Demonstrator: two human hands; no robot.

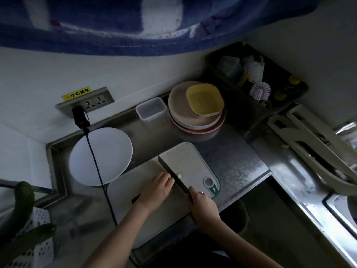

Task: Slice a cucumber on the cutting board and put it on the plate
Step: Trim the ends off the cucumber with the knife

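Note:
On the steel counter lies a pale cutting board (123, 192). My left hand (156, 190) presses down on a cucumber and hides nearly all of it; only its dark end (135, 199) pokes out near my wrist. My right hand (202, 206) grips the handle of a broad cleaver (171, 172), whose blade stands on the board right against my left fingertips. A small pale cucumber slice (179, 175) sits just right of the blade. A white round plate (100, 155) with nothing on it stands left of the board, touching its far corner.
A black cable (96, 171) runs from the wall socket across the white plate and the board's left edge. Behind are a clear tub (151, 109) and stacked plates under a yellow dish (204, 99). More cucumbers (23, 200) stand in a white basket at left. A sink (343, 209) lies at right.

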